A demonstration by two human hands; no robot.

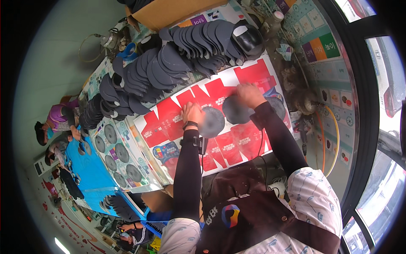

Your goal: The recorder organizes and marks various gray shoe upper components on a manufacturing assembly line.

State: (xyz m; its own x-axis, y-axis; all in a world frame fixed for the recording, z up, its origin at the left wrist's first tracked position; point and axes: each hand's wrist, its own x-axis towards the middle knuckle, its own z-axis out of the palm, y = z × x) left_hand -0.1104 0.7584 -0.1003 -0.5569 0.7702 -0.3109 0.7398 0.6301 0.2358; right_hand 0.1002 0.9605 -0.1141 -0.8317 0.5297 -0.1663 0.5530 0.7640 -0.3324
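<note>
Two dark grey round pads lie between my hands over a red and white printed cardboard sheet [171, 120]. My left hand [193, 114] is closed at the left edge of the nearer pad [212, 122]. At the upper right edge of the other pad [235, 111] is my right hand [250, 95]. Both this hand and its pad are blurred by motion, and the fingers seem closed on the rim. A third round pad [277, 106] shows beside my right wrist, partly covered by the forearm. Both wrists wear dark bands.
Long overlapping rows of dark curved shells [169, 63] line the table's far side, with a glossy black one [248, 40] at the end. Several round pads [122, 152] sit on a left-hand table. Behind are a cardboard box [169, 12] and co-workers [55, 118] near a blue table [91, 173].
</note>
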